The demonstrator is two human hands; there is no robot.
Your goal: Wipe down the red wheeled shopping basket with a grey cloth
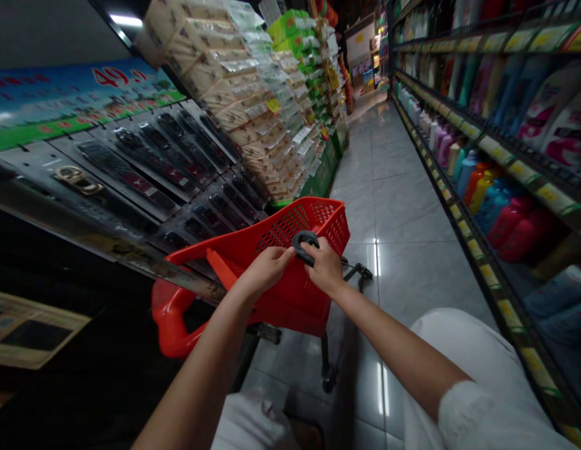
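By the red cart basket (288, 319): dark coil (298, 239), left hand (270, 265) pinching one side, right hand (327, 267) gripping the other. Basket has perforated walls; contents partly hidden, can't tell. Left: display rack (107, 232) holding packaged black straps (166, 140). Right: shelf (494, 147) lined with coloured bottles (482, 187).

Dim; bright strip (126, 20) upper left; glare streaks (377, 257) on floor (412, 209); right-edge bottles (569, 122) blurred.
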